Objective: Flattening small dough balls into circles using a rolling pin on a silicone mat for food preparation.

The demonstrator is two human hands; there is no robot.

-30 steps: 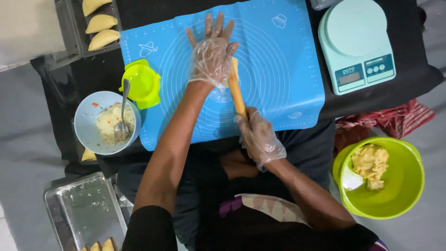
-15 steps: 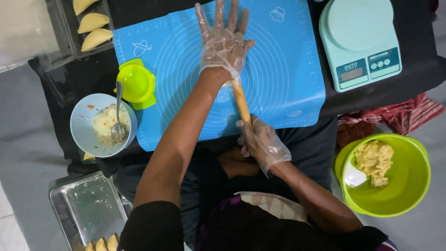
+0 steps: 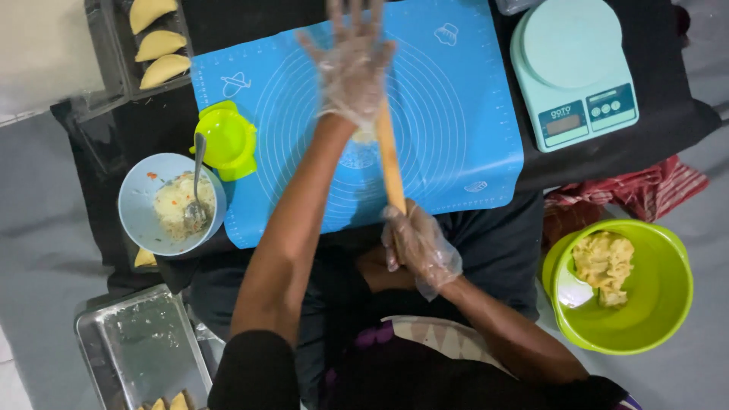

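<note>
The left hand [image 3: 353,64], in a thin clear glove, lay flat with fingers spread on the far end of the wooden rolling pin [image 3: 389,156]. The right hand [image 3: 418,247], gloved too, was curled shut around the near end. The pin lay in the middle of the frame on the blue mat [image 3: 463,114]. A green dumpling press [image 3: 226,140] sat at the mat's left edge, near a bowl of filling [image 3: 171,203]
</note>
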